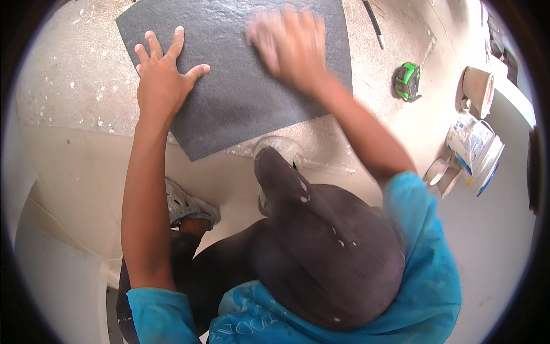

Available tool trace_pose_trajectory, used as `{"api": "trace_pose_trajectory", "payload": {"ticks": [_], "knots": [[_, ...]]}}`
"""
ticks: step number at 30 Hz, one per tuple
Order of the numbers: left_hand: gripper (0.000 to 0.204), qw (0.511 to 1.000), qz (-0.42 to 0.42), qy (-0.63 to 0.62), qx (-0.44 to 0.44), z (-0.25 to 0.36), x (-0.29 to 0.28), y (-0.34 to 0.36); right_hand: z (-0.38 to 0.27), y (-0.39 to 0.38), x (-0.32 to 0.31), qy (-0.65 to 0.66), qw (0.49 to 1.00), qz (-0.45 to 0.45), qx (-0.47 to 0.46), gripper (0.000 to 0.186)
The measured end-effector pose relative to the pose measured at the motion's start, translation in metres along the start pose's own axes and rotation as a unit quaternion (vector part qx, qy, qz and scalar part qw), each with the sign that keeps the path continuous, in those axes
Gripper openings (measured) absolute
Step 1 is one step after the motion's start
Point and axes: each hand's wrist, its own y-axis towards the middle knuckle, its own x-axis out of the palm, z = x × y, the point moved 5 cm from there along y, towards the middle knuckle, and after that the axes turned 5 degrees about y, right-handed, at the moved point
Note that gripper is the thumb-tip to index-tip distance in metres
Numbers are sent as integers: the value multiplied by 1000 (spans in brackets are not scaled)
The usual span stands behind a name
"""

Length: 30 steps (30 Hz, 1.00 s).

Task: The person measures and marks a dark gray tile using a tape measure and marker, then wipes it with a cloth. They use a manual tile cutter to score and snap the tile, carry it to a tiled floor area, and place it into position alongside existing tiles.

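Note:
A large dark grey, slightly glossy sheet or tile (240, 109) lies flat in front of me, its lower left corner pointing toward my feet. My left hand (163, 77) presses on its left side with fingers spread and nothing held. Over the upper right part of the same sheet is my right hand (289, 46), smeared by motion. Its fingers are too blurred to read, and I cannot tell whether anything is under the palm.
Right of the sheet lie a green and black tape measure (407, 82) and a dark pen-like stick (374, 24). Farther right are a white bucket (471, 140) on its side, a beige container (478, 89) and a small cup-like piece (438, 172). A light speckled board (74, 86) extends beneath the sheet.

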Motion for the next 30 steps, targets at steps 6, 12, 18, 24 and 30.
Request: {"api": "trace_pose_trajectory", "payload": {"ticks": [6, 12, 18, 24, 30], "knots": [[91, 1000, -9, 5, -2, -1, 4, 2, -23, -44, -20, -63, 995, 78, 0, 17], [91, 1000, -16, 2, -1, 1, -1, 2, 63, 106, 35, 1, 988, 98, 122, 28], [91, 1000, -23, -3, -4, 0, -1, 2, -5, -12, -8, 105, 994, -4, 41, 20], [90, 999, -39, 7, -11, 2, -1, 2, -24, -103, -31, 28, 996, -75, 44, 17], [90, 999, -30, 15, -11, 3, -6, 3, 25, 60, 38, 65, 989, 130, 27, 31]]}}
